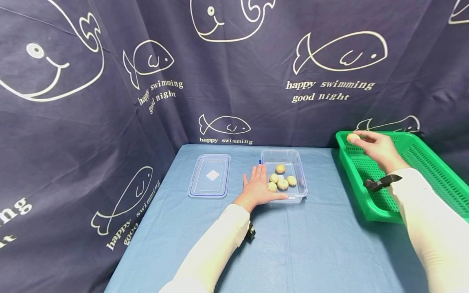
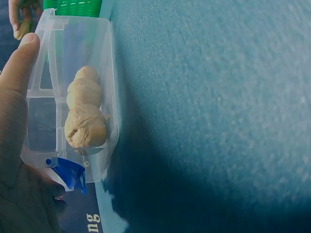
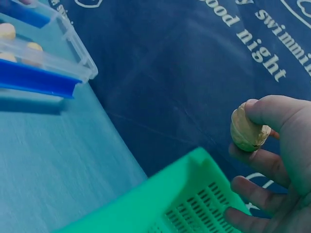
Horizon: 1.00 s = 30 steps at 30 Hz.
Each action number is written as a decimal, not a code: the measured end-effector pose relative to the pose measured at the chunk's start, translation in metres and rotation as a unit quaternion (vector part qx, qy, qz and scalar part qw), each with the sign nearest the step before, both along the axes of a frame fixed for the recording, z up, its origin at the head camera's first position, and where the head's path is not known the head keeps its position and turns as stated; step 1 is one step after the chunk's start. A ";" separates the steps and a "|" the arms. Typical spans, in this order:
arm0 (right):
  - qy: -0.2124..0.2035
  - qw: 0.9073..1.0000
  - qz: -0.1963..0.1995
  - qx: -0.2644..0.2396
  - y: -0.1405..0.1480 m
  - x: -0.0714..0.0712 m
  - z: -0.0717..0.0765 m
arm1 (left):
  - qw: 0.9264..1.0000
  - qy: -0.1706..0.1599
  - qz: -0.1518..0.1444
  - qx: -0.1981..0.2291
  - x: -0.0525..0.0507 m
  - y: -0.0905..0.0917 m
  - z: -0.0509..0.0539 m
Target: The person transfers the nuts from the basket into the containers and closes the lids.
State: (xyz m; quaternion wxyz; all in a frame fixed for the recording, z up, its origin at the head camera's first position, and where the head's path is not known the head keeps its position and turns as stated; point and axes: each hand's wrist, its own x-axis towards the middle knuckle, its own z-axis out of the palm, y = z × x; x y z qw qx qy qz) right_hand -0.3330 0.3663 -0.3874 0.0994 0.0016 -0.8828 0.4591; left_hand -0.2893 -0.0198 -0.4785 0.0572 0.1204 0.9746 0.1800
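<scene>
My right hand (image 1: 381, 151) pinches a walnut (image 3: 249, 127) between thumb and fingertips, above the far left corner of the green basket (image 1: 352, 175). The other fingers of that hand are spread apart in the right wrist view. A clear plastic container (image 1: 303, 179) stands on the table without a lid on it, with several walnuts (image 1: 282, 184) on its bottom. My left hand (image 1: 257, 189) lies against its near left corner, fingers extended and thumb (image 2: 30, 46) along the near rim. A blue latch (image 2: 72, 174) hangs from the container beside that hand.
A clear lid with a blue seal (image 1: 209, 177) lies flat on the blue tablecloth (image 1: 293, 244), left of the container. Behind the table hangs a dark blue curtain (image 1: 271, 118) with fish drawings. The green basket stands at the table's right side.
</scene>
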 end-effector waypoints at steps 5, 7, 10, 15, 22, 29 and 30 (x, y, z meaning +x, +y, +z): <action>0.009 1.000 0.003 0.013 -0.011 0.000 0.003 | 1.000 -0.002 0.001 0.004 -0.001 0.000 0.000; 0.015 1.000 0.005 0.014 -0.015 0.000 0.003 | 1.000 0.000 0.001 0.005 0.000 0.000 0.000; 0.021 1.000 0.004 0.016 -0.022 0.000 0.003 | 1.000 0.003 0.003 0.004 0.002 0.000 0.001; 0.026 1.000 0.013 -0.001 -0.034 0.000 0.001 | 1.000 -0.002 0.002 0.004 0.003 0.000 0.002; 0.015 1.000 0.021 0.003 -0.047 0.000 0.000 | 1.000 0.007 0.001 -0.004 0.002 0.001 -0.001; 0.007 1.000 0.024 0.007 -0.057 -0.002 0.000 | 1.000 0.001 0.004 0.003 0.001 0.001 -0.001; 0.007 1.000 0.025 0.008 -0.058 -0.002 0.000 | 1.000 0.000 0.004 0.003 0.000 0.001 -0.001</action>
